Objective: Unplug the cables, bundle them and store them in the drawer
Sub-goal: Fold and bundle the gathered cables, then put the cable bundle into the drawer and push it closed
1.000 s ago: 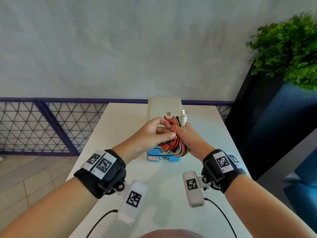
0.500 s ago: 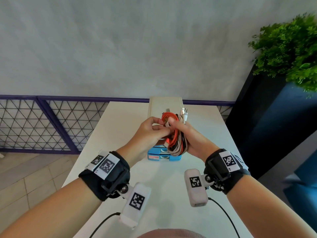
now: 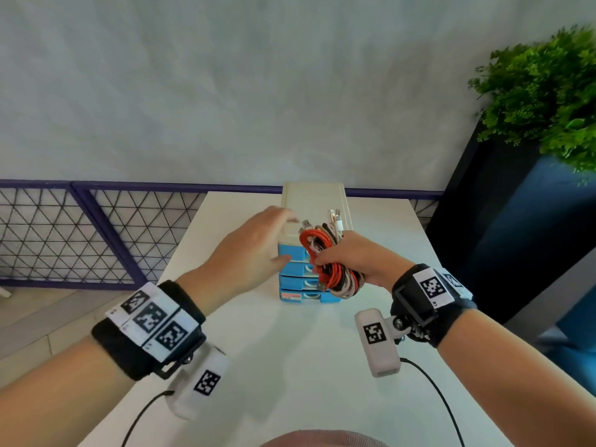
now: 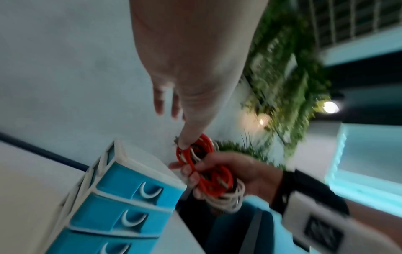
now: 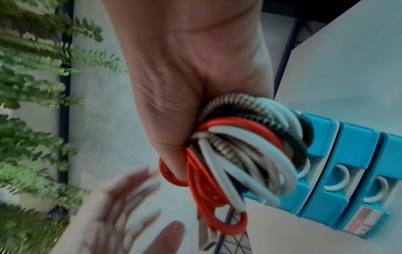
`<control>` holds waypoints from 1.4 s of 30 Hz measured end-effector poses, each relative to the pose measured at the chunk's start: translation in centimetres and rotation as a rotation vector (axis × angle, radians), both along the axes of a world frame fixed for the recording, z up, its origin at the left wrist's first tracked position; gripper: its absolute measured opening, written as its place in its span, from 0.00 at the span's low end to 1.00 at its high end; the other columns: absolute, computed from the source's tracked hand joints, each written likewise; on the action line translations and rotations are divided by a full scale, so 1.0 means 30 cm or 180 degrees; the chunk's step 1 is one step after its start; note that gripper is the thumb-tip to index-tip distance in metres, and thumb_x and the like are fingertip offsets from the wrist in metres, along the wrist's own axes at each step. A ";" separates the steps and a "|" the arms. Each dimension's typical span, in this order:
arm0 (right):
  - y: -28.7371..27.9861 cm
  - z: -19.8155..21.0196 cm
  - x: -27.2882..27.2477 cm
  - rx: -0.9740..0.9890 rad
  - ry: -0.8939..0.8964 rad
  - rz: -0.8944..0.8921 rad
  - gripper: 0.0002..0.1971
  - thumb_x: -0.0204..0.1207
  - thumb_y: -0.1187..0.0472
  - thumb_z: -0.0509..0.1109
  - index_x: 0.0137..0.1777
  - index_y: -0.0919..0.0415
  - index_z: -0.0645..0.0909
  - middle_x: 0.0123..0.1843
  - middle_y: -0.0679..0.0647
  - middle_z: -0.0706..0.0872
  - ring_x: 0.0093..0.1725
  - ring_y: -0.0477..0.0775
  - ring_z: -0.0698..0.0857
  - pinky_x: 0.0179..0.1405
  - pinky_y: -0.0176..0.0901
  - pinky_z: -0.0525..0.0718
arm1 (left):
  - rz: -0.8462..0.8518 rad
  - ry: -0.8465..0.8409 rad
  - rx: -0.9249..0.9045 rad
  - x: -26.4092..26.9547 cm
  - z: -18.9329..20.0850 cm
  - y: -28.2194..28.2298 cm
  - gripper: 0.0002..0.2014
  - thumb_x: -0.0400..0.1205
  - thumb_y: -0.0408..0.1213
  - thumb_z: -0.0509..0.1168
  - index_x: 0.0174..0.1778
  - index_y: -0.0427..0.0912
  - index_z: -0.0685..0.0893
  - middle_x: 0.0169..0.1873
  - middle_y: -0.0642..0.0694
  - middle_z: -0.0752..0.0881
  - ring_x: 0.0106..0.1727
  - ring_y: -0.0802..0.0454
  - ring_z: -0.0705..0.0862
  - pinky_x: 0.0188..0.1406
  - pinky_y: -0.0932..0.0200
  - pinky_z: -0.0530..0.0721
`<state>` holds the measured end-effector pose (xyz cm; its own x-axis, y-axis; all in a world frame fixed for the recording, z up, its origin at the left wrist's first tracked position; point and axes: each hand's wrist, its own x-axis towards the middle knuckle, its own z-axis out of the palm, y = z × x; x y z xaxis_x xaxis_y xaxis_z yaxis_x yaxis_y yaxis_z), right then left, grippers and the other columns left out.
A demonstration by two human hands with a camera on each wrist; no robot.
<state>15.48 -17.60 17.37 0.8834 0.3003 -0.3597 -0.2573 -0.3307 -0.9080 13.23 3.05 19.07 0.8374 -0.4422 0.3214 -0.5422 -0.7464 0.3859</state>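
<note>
Cables (image 3: 325, 258), coiled into one bundle of red, white, black and braided strands, are held above the tabletop (image 3: 290, 366) in front of the drawer unit (image 3: 314, 204).

At the far left, a purple-framed mesh railing (image 3: 80, 233) is seen beyond the tabletop edge, with a pale wall (image 3: 225, 91) behind it. Next comes the left hand (image 3: 254, 250), reached forward beside the drawer unit's left side with its grip released: the fingers are straight and spread, blurred in the right wrist view, and nothing is held in them. Whether the thumb touches the bundle cannot be told.

In the middle, the drawer unit is stood on the tabletop, a cream case with blue drawers (image 4: 139, 183) stacked in it, each with a white curved handle; all the drawers seen are closed.

Just to the right, the bundle is grasped by the right hand (image 3: 354, 256), its fingers and thumb curled round the coils, with metal plug ends (image 3: 333, 217) sticking up from the top. The bundle is kept in front of the upper drawers.

At the far right, a green plant (image 3: 548, 91) is seen above a dark planter (image 3: 503, 237).
</note>
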 end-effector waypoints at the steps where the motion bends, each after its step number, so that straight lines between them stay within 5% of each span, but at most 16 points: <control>1: 0.018 0.004 0.000 -0.0144 0.0016 0.0077 0.07 0.73 0.69 0.74 0.49 0.70 0.84 0.39 0.61 0.91 0.37 0.57 0.91 0.50 0.53 0.90 | -0.0214 -0.0456 0.0521 -0.005 -0.012 -0.005 0.34 0.72 0.38 0.74 0.73 0.51 0.66 0.74 0.54 0.71 0.73 0.56 0.71 0.68 0.52 0.77; 3: 0.055 0.010 -0.001 -0.0429 -0.0029 0.0263 0.07 0.69 0.68 0.74 0.46 0.68 0.84 0.39 0.62 0.90 0.40 0.59 0.90 0.53 0.55 0.89 | -0.0489 -0.1036 0.1309 -0.012 -0.046 -0.019 0.45 0.71 0.41 0.75 0.81 0.47 0.56 0.82 0.49 0.58 0.82 0.50 0.59 0.78 0.47 0.66; 5: 0.091 0.014 -0.008 -0.0590 -0.0070 0.0578 0.04 0.69 0.68 0.73 0.43 0.66 0.83 0.38 0.61 0.88 0.39 0.58 0.88 0.49 0.53 0.88 | -0.0481 -0.1351 0.1836 -0.010 -0.087 -0.029 0.45 0.74 0.41 0.71 0.83 0.44 0.52 0.84 0.45 0.53 0.84 0.46 0.52 0.82 0.43 0.56; 8: 0.116 0.022 -0.025 -0.0725 0.0112 0.0907 0.02 0.72 0.70 0.71 0.40 0.65 0.84 0.33 0.56 0.87 0.34 0.52 0.87 0.41 0.45 0.88 | -0.0476 -0.1660 0.2007 0.005 -0.121 -0.031 0.35 0.77 0.39 0.65 0.80 0.39 0.60 0.81 0.42 0.63 0.83 0.42 0.57 0.81 0.38 0.54; 11: 0.119 0.031 -0.032 -0.0875 0.0128 0.1072 0.01 0.73 0.68 0.71 0.42 0.65 0.84 0.30 0.51 0.87 0.29 0.47 0.86 0.31 0.36 0.84 | -0.0662 -0.1768 0.1658 0.036 -0.135 -0.041 0.22 0.78 0.33 0.59 0.70 0.39 0.73 0.64 0.43 0.80 0.71 0.44 0.75 0.80 0.44 0.61; 14: 0.116 0.026 -0.024 -0.0888 0.0184 0.1171 0.02 0.73 0.66 0.72 0.43 0.65 0.84 0.32 0.54 0.87 0.32 0.50 0.86 0.33 0.39 0.85 | -0.0842 -0.1599 0.1295 0.054 -0.132 -0.051 0.17 0.74 0.31 0.65 0.59 0.38 0.79 0.49 0.45 0.83 0.50 0.46 0.81 0.57 0.59 0.77; 16: 0.110 0.024 -0.018 -0.0849 0.0248 0.1218 0.02 0.73 0.66 0.72 0.44 0.65 0.84 0.33 0.54 0.88 0.33 0.51 0.86 0.35 0.40 0.86 | -0.0896 -0.1421 0.1208 0.068 -0.126 -0.056 0.16 0.72 0.31 0.67 0.55 0.38 0.80 0.45 0.45 0.83 0.43 0.47 0.81 0.39 0.60 0.77; 23: 0.083 0.029 0.020 -0.0858 0.0243 0.1287 0.13 0.70 0.61 0.75 0.51 0.70 0.85 0.41 0.61 0.88 0.39 0.55 0.87 0.41 0.44 0.87 | -0.0878 -0.1324 0.1218 0.112 -0.141 -0.087 0.12 0.69 0.34 0.69 0.46 0.38 0.77 0.36 0.44 0.81 0.29 0.46 0.79 0.23 0.57 0.71; 27: 0.076 0.010 0.049 -0.1654 -0.0108 0.1280 0.24 0.59 0.43 0.78 0.49 0.60 0.87 0.47 0.58 0.91 0.47 0.57 0.90 0.55 0.49 0.87 | -0.0778 -0.1031 0.1128 0.112 -0.157 -0.090 0.15 0.67 0.35 0.71 0.41 0.41 0.70 0.32 0.44 0.79 0.26 0.45 0.77 0.21 0.60 0.64; 31: 0.106 0.004 0.022 -0.2682 -0.0984 0.0842 0.25 0.65 0.37 0.75 0.52 0.56 0.81 0.45 0.51 0.86 0.40 0.49 0.84 0.38 0.40 0.79 | -0.0372 -0.0506 0.1129 0.122 -0.178 -0.079 0.14 0.71 0.39 0.68 0.47 0.39 0.73 0.37 0.43 0.80 0.32 0.41 0.80 0.25 0.56 0.68; 35: 0.152 -0.056 -0.056 -0.3748 -0.2247 0.0753 0.44 0.63 0.27 0.69 0.70 0.59 0.69 0.62 0.53 0.79 0.61 0.59 0.79 0.62 0.57 0.75 | 0.0047 0.0073 0.1131 0.143 -0.172 -0.066 0.16 0.71 0.42 0.69 0.50 0.44 0.73 0.41 0.47 0.82 0.39 0.43 0.83 0.30 0.55 0.76; 38: 0.155 -0.115 -0.071 -0.4351 -0.2519 0.0687 0.51 0.64 0.32 0.73 0.77 0.64 0.59 0.67 0.56 0.76 0.66 0.60 0.76 0.71 0.63 0.68 | 0.0010 0.0696 0.0981 0.147 -0.155 -0.069 0.16 0.67 0.41 0.72 0.46 0.48 0.74 0.39 0.50 0.84 0.40 0.45 0.84 0.33 0.52 0.81; 40: 0.132 -0.141 -0.055 -0.4363 -0.2670 0.0595 0.45 0.70 0.43 0.74 0.79 0.62 0.57 0.68 0.57 0.78 0.66 0.61 0.78 0.71 0.62 0.68 | -0.0096 0.1182 0.0775 0.135 -0.152 -0.076 0.19 0.66 0.40 0.74 0.51 0.48 0.78 0.44 0.51 0.86 0.43 0.49 0.85 0.41 0.52 0.85; 42: 0.108 -0.150 -0.044 -0.3963 -0.2725 0.0653 0.34 0.72 0.52 0.72 0.76 0.58 0.62 0.63 0.55 0.83 0.60 0.60 0.83 0.61 0.55 0.75 | -0.0104 0.1558 0.0563 0.115 -0.145 -0.082 0.21 0.65 0.37 0.74 0.53 0.48 0.80 0.44 0.51 0.87 0.42 0.51 0.86 0.40 0.53 0.87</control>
